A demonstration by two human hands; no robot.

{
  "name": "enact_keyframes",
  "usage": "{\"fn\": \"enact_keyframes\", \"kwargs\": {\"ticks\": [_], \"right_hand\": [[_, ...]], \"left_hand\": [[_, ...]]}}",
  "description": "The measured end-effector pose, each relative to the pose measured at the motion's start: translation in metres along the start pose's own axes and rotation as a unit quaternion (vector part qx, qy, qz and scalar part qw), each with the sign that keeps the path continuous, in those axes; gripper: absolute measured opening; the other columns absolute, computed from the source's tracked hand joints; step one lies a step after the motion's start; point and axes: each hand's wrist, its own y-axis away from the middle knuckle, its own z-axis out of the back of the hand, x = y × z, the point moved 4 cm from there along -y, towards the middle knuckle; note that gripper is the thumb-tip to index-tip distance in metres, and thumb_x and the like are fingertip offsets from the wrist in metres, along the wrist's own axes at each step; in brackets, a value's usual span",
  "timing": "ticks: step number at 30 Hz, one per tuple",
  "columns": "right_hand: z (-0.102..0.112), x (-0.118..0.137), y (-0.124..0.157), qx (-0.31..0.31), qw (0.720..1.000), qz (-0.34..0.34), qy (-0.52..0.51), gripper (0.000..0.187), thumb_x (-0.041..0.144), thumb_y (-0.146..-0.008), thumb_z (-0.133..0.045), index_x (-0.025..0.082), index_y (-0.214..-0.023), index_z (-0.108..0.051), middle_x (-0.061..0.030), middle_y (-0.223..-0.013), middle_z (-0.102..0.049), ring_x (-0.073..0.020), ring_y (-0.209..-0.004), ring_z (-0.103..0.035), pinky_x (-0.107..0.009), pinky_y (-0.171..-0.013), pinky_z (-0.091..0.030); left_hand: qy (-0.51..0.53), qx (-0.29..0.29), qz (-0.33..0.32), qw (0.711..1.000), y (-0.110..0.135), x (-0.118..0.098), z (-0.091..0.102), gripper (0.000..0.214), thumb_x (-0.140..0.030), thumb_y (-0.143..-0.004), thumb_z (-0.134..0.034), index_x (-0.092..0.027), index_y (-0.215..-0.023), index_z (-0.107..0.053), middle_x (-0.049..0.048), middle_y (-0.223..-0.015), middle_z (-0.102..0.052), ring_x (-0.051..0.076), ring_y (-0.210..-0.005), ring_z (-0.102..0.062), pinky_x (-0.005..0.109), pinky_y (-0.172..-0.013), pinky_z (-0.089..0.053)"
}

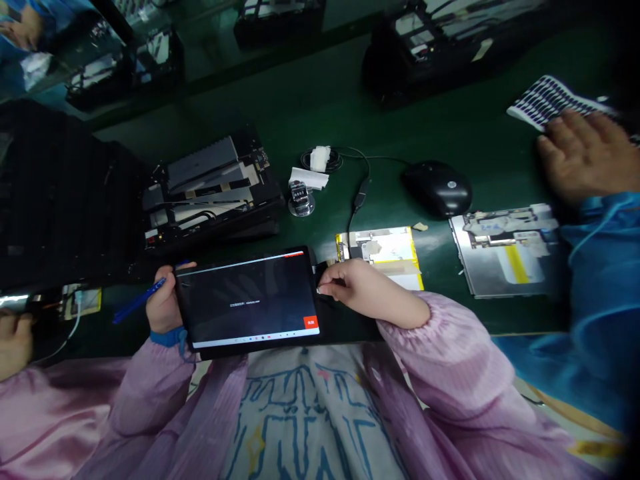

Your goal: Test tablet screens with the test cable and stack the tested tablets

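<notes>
A black tablet [250,300] with a lit dark screen tilts in front of me, a red box at the screen's lower right corner. My left hand [164,303] is closed around its left edge. A blue pen [137,303] sticks out to the left from that same hand. At the tablet's right edge my right hand [350,287] is pinched, with a tiny pale bit at the fingertips that I cannot make out. Just beyond that hand lies an opened silver tablet part [393,247] with yellow edges, and a black cable [360,193] runs down towards it.
A black mouse [437,188], a coiled cable [320,160] and a small counter [300,198] are on the green table. Stacked open device bodies [210,190] stand left. Another person's hand [590,153] rests right, near a silver panel [510,257]; another hand [15,340] shows far left.
</notes>
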Motion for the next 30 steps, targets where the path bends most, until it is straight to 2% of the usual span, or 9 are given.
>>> {"fn": "enact_keyframes", "kwargs": {"ticks": [6, 11, 15, 18, 20, 25, 30], "right_hand": [[-0.003, 0.002, 0.0, -0.001, 1.0, 0.004, 0.021, 0.014, 0.02, -0.084, -0.056, 0.017, -0.073, -0.065, 0.0, -0.065, -0.062, -0.0113, -0.058, -0.055, -0.024, -0.059, -0.039], [-0.007, 0.008, 0.009, -0.019, 0.995, 0.027, 0.097, 0.018, 0.021, -0.088, -0.05, 0.018, -0.075, -0.061, -0.0029, -0.072, -0.064, -0.0151, -0.064, -0.059, -0.026, -0.061, -0.041], [-0.012, 0.011, 0.022, -0.059, 0.983, 0.101, 0.139, 0.018, 0.026, -0.091, -0.047, 0.019, -0.084, -0.061, -0.006, -0.079, -0.066, -0.0186, -0.072, -0.064, -0.03, -0.065, -0.048], [-0.014, 0.011, 0.029, -0.092, 0.966, 0.182, 0.157, 0.015, 0.027, -0.091, -0.049, 0.019, -0.094, -0.062, -0.0082, -0.088, -0.068, -0.0202, -0.081, -0.066, -0.032, -0.071, -0.052], [-0.017, 0.011, 0.032, -0.098, 0.955, 0.219, 0.177, 0.015, 0.027, -0.092, -0.049, 0.019, -0.095, -0.061, -0.0081, -0.086, -0.068, -0.0202, -0.08, -0.067, -0.032, -0.07, -0.054], [-0.025, 0.009, 0.035, -0.1, 0.936, 0.251, 0.224, 0.017, 0.027, -0.094, -0.046, 0.02, -0.094, -0.061, -0.0073, -0.082, -0.067, -0.0198, -0.076, -0.067, -0.033, -0.068, -0.055], [-0.032, 0.008, 0.037, -0.108, 0.923, 0.272, 0.25, 0.015, 0.026, -0.094, -0.048, 0.019, -0.096, -0.06, -0.0074, -0.085, -0.067, -0.0191, -0.079, -0.066, -0.033, -0.071, -0.055]], "left_hand": [[0.009, 0.014, -0.023, 1.0, -0.001, 0.0, -0.002, 0.016, -0.017, -0.079, -0.055, -0.021, -0.071, -0.041, 0.0014, -0.082, -0.073, 0.018, -0.066, -0.068, 0.031, -0.064, -0.056], [0.034, 0.014, 0.005, 0.999, 0.001, 0.003, -0.003, 0.016, -0.015, -0.082, -0.052, -0.022, -0.072, -0.041, 0.0034, -0.081, -0.073, 0.018, -0.065, -0.068, 0.031, -0.062, -0.055], [0.06, 0.011, 0.02, 0.998, 0.002, 0.008, 0.002, 0.013, -0.014, -0.083, -0.05, -0.022, -0.074, -0.046, 0.0047, -0.084, -0.072, 0.02, -0.068, -0.068, 0.034, -0.066, -0.053], [0.08, -0.005, 0.035, 0.996, 0.002, 0.012, 0.007, 0.013, -0.011, -0.083, -0.051, -0.022, -0.075, -0.05, 0.0052, -0.089, -0.072, 0.022, -0.077, -0.069, 0.036, -0.074, -0.052], [0.091, -0.003, 0.045, 0.995, 0.003, 0.014, 0.009, 0.013, -0.011, -0.082, -0.052, -0.021, -0.074, -0.049, 0.0057, -0.094, -0.072, 0.022, -0.084, -0.069, 0.036, -0.077, -0.052], [0.139, -0.003, 0.078, 0.987, 0.004, 0.015, 0.012, 0.016, -0.009, -0.081, -0.053, -0.021, -0.072, -0.049, 0.0089, -0.108, -0.07, 0.026, -0.095, -0.068, 0.039, -0.081, -0.052], [0.155, -0.019, 0.1, 0.983, 0.005, 0.016, 0.015, 0.015, -0.01, -0.081, -0.054, -0.022, -0.072, -0.049, 0.0089, -0.109, -0.07, 0.027, -0.097, -0.068, 0.042, -0.083, -0.052]]}}
